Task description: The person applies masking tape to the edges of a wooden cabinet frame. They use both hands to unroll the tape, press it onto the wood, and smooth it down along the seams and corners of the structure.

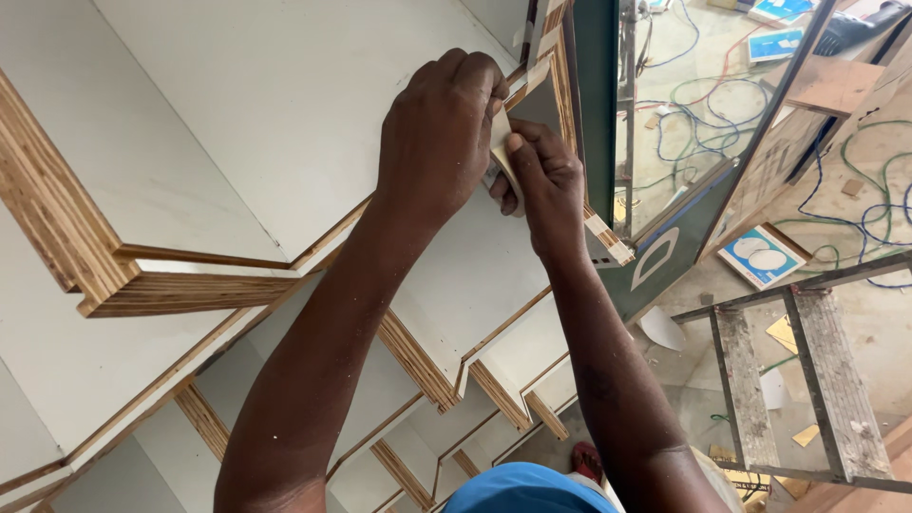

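I have both hands together at the far end of the white shelf unit (285, 114), left hand (439, 133) and right hand (541, 180) pinching a folded sanding pad (501, 142) against its plywood edge (556, 66); nearer edges look bare, unfinished.

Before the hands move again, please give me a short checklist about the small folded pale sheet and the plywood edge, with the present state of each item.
1. Left hand rests on the white laminated plywood panel: ok.
2. Right hand has a grip on the small folded pale sheet, thumb on top: ok.
3. Sheet lies against the striped plywood edge: it looks so, but the contact is hidden by the fingers: cannot tell.
4. Both hands close together at the same corner: ok.
5. Condition of the edge under the sheet: cannot tell.
6. Floor below, seen past the metal scaffold frame, has loose green and blue cables: not ok.
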